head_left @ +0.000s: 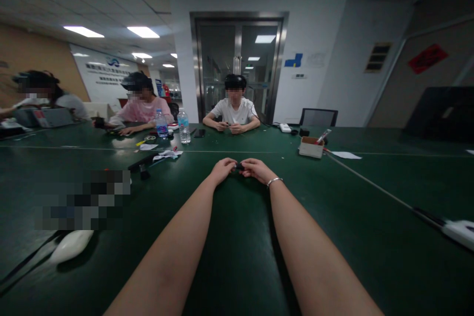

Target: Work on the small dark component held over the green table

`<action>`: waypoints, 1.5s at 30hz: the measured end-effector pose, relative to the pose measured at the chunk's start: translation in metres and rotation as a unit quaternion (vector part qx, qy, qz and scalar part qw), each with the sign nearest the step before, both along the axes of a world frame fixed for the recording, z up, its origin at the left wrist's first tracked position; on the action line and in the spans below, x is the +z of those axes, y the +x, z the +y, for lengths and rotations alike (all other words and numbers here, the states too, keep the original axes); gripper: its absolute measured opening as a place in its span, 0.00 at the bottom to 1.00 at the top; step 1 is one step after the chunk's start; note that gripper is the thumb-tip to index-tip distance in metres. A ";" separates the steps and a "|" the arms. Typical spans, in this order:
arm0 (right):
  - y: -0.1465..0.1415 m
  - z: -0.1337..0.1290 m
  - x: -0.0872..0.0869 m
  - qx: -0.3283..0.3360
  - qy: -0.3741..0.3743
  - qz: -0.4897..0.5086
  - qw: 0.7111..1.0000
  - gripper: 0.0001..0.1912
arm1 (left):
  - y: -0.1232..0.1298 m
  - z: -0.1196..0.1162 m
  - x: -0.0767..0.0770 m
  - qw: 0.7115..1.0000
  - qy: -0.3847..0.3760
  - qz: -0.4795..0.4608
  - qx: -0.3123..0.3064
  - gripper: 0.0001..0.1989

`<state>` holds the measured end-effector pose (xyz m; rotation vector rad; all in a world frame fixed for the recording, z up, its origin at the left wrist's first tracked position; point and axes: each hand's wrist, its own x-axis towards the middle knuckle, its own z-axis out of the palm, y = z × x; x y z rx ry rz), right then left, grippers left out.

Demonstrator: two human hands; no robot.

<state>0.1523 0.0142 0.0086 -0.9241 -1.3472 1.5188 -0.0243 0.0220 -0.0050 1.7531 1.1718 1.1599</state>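
Observation:
Both my arms reach out over the dark green table (pixel 237 247). Between my fingertips is a small black object (pixel 240 166), too small and dark to tell its kind. My left hand (pixel 223 170) pinches its left end, and my right hand (pixel 256 170), with a silver bracelet (pixel 274 182) at the wrist, pinches its right end. The hands are close together, just above or on the tabletop; which of the two I cannot tell. My fingers cover much of the object.
Two water bottles (pixel 184 127) and a phone (pixel 200 133) stand or lie beyond my hands. To the right are a small cardboard box (pixel 311 147), paper (pixel 346 155) and a cable leading to a white power strip (pixel 459 233). At left lies a white mouse-like object (pixel 72 246). Several people sit across.

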 end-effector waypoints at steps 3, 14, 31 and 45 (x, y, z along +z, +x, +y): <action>0.000 0.000 0.000 -0.001 0.000 -0.006 1.000 0.04 | 0.001 0.000 0.001 1.000 -0.018 -0.001 0.000 0.19; 0.000 0.000 0.001 -0.001 -0.001 -0.001 1.000 0.03 | -0.001 -0.010 0.008 0.996 -0.022 -0.087 0.008 0.12; 0.000 -0.003 0.004 -0.011 0.031 -0.013 0.999 0.19 | -0.005 -0.012 0.011 0.990 -0.045 -0.133 0.010 0.16; 0.002 -0.003 0.003 0.025 0.035 -0.026 0.999 0.13 | -0.003 -0.014 0.013 0.991 -0.054 -0.122 0.027 0.15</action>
